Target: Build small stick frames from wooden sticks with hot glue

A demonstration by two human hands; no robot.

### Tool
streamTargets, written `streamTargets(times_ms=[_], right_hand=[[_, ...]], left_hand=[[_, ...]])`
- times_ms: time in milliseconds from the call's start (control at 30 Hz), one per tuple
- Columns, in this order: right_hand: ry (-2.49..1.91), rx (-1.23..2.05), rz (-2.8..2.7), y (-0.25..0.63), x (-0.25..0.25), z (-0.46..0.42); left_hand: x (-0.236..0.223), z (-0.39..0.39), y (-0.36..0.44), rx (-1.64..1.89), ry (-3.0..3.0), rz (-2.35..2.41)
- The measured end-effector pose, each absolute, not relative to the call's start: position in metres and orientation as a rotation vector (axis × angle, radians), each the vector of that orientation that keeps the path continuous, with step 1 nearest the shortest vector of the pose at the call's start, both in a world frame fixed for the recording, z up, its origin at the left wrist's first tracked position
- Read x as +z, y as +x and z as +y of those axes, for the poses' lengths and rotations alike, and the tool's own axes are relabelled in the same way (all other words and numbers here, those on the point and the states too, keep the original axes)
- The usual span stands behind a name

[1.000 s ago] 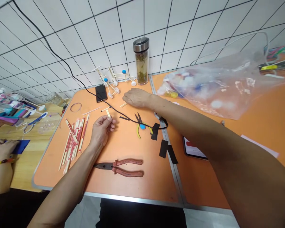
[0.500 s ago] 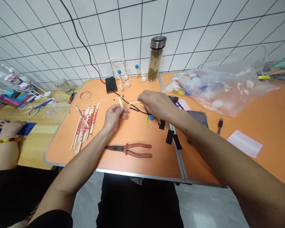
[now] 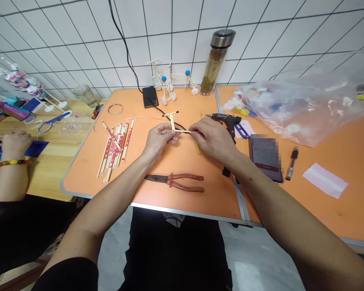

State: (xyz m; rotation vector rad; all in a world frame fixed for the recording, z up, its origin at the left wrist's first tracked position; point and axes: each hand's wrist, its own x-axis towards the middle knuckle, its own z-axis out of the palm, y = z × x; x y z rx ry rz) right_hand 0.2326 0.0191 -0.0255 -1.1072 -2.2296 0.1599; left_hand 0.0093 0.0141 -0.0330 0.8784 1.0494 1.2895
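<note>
My left hand (image 3: 157, 143) pinches a T-shaped piece of pale wooden sticks (image 3: 172, 121), its crossbar dark at the ends. Between the fingertips of my right hand (image 3: 215, 139) is a short pale wooden stick (image 3: 183, 131). Its free end meets the foot of the T-piece at my left fingertips; whether they are joined I cannot tell. A yellow pliers handle (image 3: 198, 148) peeks out beside my right hand, the rest hidden. Red-handled long-nose pliers (image 3: 186, 177) lie nearer the table edge. Left of my left hand are several chopsticks in red-printed wrappers (image 3: 118, 139).
Stick models with blue balls (image 3: 170, 83) and a tea bottle (image 3: 215, 64) stand by the wall. A black phone (image 3: 150, 97), a glue gun (image 3: 226, 119), a dark tablet-like device (image 3: 265, 155) and a plastic bag (image 3: 291, 109) surround my hands. Another person's hand (image 3: 16, 143) works at left.
My right hand has come back toward me with the short stick, bringing its end against the T-piece. My left hand keeps hold of the T-piece. The view has shifted, uncovering the glue gun.
</note>
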Motion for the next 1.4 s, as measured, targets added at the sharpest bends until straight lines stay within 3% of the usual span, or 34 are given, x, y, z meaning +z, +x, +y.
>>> streamTargets(times_ms=[867, 1133, 1400], right_hand=[[-1.107, 0.107, -2.309, 0.233, -0.024, 0.012], [-1.143, 0.108, -2.027, 0.235, -0.023, 0.014], [-1.204, 0.588, -1.468, 0.224, -0.006, 0.003]], left_hand=[[-0.028, 0.006, 0.011, 1.055, 0.873, 1.109], [-0.027, 0.010, 0.008, 1.106, 0.853, 1.115], [-0.013, 0.011, 0.007, 1.199, 0.734, 1.155]])
